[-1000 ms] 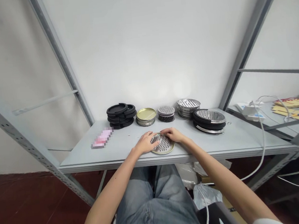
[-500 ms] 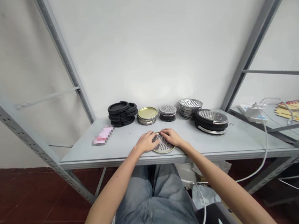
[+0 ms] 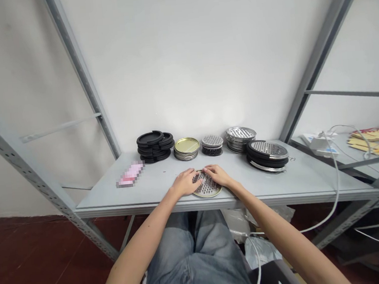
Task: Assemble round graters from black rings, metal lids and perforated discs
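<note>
A round perforated metal disc with a gold-coloured rim (image 3: 208, 188) lies flat at the table's front edge. My left hand (image 3: 185, 182) grips its left side, thumb over the top face. On its upper right edge, my right hand (image 3: 217, 175) has its fingers wrapped round the rim. Behind the hands stand a stack of gold-rimmed lids (image 3: 186, 146), a stack of small perforated discs (image 3: 212, 141) and a stack of larger silver grater discs (image 3: 240, 134).
Black rings (image 3: 151, 139) are stacked at the back left, near a blurred pink item (image 3: 130, 174). Black-rimmed graters (image 3: 267, 149) are piled at the right. A white cable (image 3: 337, 190) hangs over the right front edge. Metal posts flank the table.
The view has tilted slightly, so everything sits a little lower. Both hands keep almost the same place on the disc.
</note>
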`<state>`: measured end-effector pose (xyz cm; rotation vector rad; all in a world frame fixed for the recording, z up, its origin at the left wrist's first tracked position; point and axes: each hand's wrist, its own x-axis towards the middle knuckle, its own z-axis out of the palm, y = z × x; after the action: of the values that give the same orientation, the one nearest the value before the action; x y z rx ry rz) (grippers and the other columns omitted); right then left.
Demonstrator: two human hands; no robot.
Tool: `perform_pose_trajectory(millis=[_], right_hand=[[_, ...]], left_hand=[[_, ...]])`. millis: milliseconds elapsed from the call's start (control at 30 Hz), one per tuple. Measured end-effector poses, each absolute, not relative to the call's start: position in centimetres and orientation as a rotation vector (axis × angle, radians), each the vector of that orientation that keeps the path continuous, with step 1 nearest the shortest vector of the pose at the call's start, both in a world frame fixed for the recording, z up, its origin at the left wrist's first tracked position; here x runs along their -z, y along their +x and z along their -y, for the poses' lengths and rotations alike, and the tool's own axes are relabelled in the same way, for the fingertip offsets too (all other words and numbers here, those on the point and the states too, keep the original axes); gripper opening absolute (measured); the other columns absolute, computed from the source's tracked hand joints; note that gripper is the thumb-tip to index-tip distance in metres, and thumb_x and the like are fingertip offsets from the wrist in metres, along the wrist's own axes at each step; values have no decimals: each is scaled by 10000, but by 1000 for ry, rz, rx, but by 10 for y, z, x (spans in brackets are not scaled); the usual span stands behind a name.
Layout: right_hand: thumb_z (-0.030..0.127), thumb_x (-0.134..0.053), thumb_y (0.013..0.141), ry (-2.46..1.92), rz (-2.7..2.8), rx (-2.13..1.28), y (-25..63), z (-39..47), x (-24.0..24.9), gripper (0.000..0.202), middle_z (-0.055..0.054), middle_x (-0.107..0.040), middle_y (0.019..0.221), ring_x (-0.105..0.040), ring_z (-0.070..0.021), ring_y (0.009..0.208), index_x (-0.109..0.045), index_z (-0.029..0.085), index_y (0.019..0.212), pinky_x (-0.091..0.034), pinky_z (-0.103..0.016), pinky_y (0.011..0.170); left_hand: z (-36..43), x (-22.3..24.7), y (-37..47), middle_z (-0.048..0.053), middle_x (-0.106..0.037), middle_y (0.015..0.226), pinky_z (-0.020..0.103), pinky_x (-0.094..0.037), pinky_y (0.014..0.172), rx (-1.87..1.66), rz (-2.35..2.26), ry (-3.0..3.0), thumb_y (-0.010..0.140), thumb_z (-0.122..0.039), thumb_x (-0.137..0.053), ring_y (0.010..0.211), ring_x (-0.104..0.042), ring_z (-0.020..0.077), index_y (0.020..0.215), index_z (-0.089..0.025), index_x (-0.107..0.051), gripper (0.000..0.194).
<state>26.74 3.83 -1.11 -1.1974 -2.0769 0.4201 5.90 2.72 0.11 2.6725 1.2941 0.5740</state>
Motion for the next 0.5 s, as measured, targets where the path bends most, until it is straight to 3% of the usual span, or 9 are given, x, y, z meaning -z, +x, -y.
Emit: perform_pose_trajectory(millis=[333, 500], right_hand=[[469, -360, 932, -1262, 1982, -522, 266, -36, 10, 494, -97, -724, 989, -645, -230, 921, -734, 154, 862, -452, -330, 904], [376, -412, 881, -1241, 1957, -606, 267, -36, 8, 400, -94, -719, 1035, -639, -235, 976, -741, 152, 857, -440, -339, 946]], left_hand=[[-29, 0, 59, 93, -529, 1390, 378, -352, 1109, -597, -1259, 2676, 904, -513, -479, 1318, -454, 251, 1258, -218, -592, 474], [-25, -4, 62, 76, -546, 1372, 387, -362, 1102, -574, -1299, 2675, 873, -538, -518, 1305, -467, 255, 1220, -240, -607, 467]])
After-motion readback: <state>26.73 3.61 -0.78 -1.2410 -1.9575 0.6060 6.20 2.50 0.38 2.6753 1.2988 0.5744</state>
